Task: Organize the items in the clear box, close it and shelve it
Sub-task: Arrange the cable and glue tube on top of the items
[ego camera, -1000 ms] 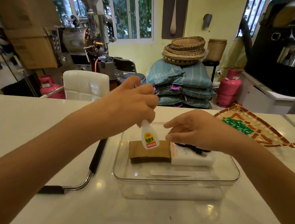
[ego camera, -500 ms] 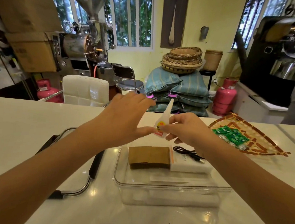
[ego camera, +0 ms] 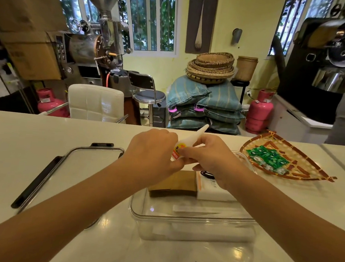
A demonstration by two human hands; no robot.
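A clear plastic box [ego camera: 191,219] stands open on the white counter in front of me. Inside lie a brown cardboard piece [ego camera: 176,185], a white flat pack [ego camera: 214,193] with a black cable [ego camera: 206,174] on it, and a thin white strip [ego camera: 198,209]. Above the box's far side both hands meet on a small white glue tube [ego camera: 189,140], its pointed tip tilted up and to the right. My left hand [ego camera: 151,154] pinches the labelled base. My right hand [ego camera: 208,156] grips the tube's body. The box's clear lid [ego camera: 77,169] with black clips lies flat on the counter to the left.
A woven fan-shaped tray [ego camera: 300,174] with several green sachets [ego camera: 268,159] sits on the counter at the right. Beyond the counter stand a white chair [ego camera: 95,102], a stool, stacked sacks, baskets, pink gas cylinders and roasting machines.
The glue tube rose from over the box and turned tip-up. One second ago only my left hand held it; now both hands grip it, and my right hand has left the cable.
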